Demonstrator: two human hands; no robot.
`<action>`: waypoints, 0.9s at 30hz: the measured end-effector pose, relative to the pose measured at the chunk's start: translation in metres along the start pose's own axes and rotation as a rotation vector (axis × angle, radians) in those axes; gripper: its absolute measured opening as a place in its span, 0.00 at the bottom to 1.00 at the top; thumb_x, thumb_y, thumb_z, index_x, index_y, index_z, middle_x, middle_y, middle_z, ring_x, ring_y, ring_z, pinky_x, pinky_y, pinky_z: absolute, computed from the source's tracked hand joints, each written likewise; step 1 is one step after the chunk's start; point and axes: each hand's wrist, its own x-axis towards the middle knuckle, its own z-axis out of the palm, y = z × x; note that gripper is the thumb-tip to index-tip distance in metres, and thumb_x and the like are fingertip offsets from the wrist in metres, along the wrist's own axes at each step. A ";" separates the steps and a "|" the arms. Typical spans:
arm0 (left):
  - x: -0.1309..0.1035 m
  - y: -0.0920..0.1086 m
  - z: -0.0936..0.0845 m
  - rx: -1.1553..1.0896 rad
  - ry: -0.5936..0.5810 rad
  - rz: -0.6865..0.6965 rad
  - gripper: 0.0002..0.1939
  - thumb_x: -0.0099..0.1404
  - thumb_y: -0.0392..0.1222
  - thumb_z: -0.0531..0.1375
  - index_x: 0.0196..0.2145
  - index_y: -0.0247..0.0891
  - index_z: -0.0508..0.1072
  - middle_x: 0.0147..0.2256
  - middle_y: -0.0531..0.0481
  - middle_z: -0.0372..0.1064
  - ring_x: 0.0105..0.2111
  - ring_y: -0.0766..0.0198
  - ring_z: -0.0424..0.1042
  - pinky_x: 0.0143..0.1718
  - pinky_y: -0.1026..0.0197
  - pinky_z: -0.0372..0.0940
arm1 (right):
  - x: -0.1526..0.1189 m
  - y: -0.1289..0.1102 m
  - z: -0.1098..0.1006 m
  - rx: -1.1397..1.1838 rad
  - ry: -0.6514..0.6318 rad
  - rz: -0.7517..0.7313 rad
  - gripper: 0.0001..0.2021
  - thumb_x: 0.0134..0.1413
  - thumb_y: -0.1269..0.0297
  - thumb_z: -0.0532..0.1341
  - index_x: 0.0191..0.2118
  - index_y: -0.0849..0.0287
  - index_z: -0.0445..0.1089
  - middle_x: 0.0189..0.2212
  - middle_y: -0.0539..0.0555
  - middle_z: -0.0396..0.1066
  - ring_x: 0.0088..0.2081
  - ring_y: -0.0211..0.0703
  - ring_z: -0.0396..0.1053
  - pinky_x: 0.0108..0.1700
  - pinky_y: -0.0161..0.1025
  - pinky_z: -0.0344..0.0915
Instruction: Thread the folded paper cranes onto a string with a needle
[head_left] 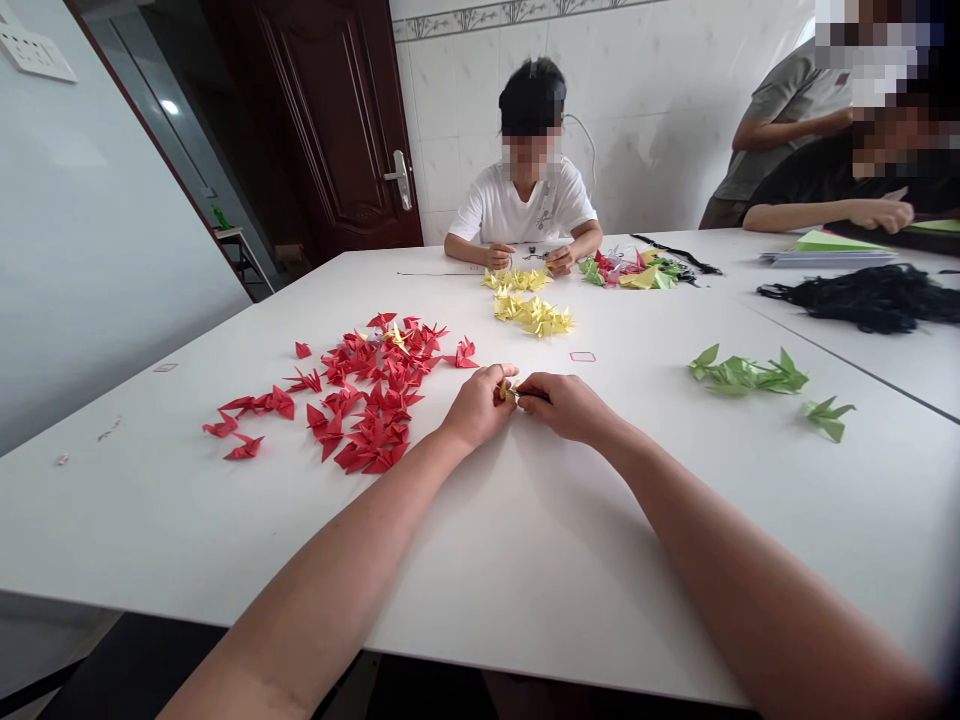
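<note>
Over the middle of the white table [480, 560], my left hand [480, 408] pinches a small yellow paper crane [507, 391], mostly hidden by the fingers. Close against it, my right hand [564, 405] is closed on a thin dark object [531, 394], whose kind I cannot make out; its tip points at the yellow paper. Left of my hands spreads a heap of red paper cranes [375, 400]. Yellow paper cranes [534, 312] lie beyond my hands, and several green paper cranes [757, 375] are off to the right.
Across the table a person in a white shirt [525, 205] handles small items beside a mixed pile of cranes [637, 270]. Black cords [870, 298] lie at the right, near a stack of coloured paper [829, 248]. Two more people are at the far right.
</note>
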 end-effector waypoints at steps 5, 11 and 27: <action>0.000 -0.003 0.001 -0.020 -0.002 -0.007 0.21 0.53 0.33 0.57 0.47 0.35 0.66 0.39 0.45 0.68 0.36 0.64 0.69 0.43 0.60 0.64 | 0.000 0.001 -0.001 0.029 0.008 0.003 0.08 0.50 0.66 0.54 0.32 0.56 0.70 0.28 0.52 0.72 0.28 0.40 0.65 0.28 0.34 0.54; 0.001 -0.003 0.000 -0.146 0.035 -0.032 0.26 0.53 0.32 0.57 0.51 0.38 0.63 0.38 0.48 0.64 0.31 0.70 0.66 0.38 0.64 0.65 | -0.002 0.004 -0.007 0.246 0.127 0.011 0.13 0.48 0.57 0.56 0.37 0.58 0.69 0.20 0.48 0.65 0.23 0.36 0.59 0.25 0.33 0.54; 0.002 0.005 0.000 -0.262 0.141 -0.035 0.30 0.54 0.36 0.60 0.54 0.40 0.57 0.48 0.42 0.57 0.33 0.70 0.67 0.34 0.66 0.66 | -0.001 0.004 -0.002 0.259 0.239 -0.029 0.09 0.47 0.60 0.56 0.27 0.60 0.69 0.21 0.49 0.62 0.23 0.35 0.55 0.26 0.33 0.53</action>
